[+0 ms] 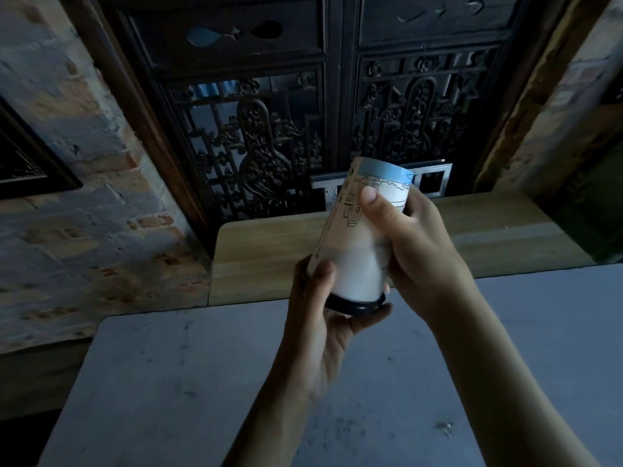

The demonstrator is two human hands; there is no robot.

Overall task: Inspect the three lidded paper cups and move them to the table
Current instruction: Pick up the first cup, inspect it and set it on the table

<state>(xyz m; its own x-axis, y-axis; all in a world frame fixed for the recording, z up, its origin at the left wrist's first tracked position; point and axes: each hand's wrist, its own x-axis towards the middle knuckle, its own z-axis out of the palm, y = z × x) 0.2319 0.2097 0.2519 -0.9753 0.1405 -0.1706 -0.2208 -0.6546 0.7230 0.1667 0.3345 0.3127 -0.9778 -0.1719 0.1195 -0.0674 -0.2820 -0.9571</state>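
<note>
Both hands hold one paper cup [362,230] up in the air above the grey tabletop [202,382], and it is tipped over so its black lid [355,303] points down toward the person and its blue-ringed bottom points away. The left hand [323,332] has its fingers [323,269] wrapped around the lid end, and the right hand [421,251] grips the side with its thumb on the drawing. This looks like the checking step; next the cup needs turning upright, then setting down gently on the tabletop, and I cannot see the other two cups.
</note>
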